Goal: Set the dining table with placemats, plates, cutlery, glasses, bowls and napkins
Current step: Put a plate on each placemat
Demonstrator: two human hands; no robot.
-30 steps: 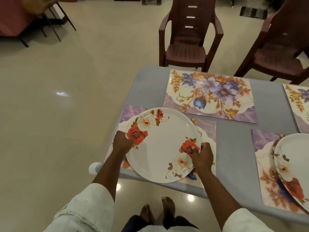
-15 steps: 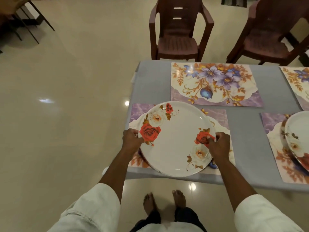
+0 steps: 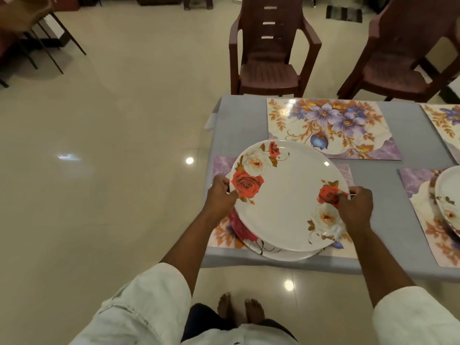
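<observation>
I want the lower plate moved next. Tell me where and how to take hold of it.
Take the lower plate by its rim at the near table edge, coming from the person's side. Only that near crescent shows; the top plate, held by the left hand and right hand, covers the rest. It looks flat, so probably slide fingers under the rim.

No readable text, label, brand or number on any plate, placemat or chair.

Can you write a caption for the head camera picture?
Both hands, left and right, hold a rose plate above another plate on a placemat.
</observation>
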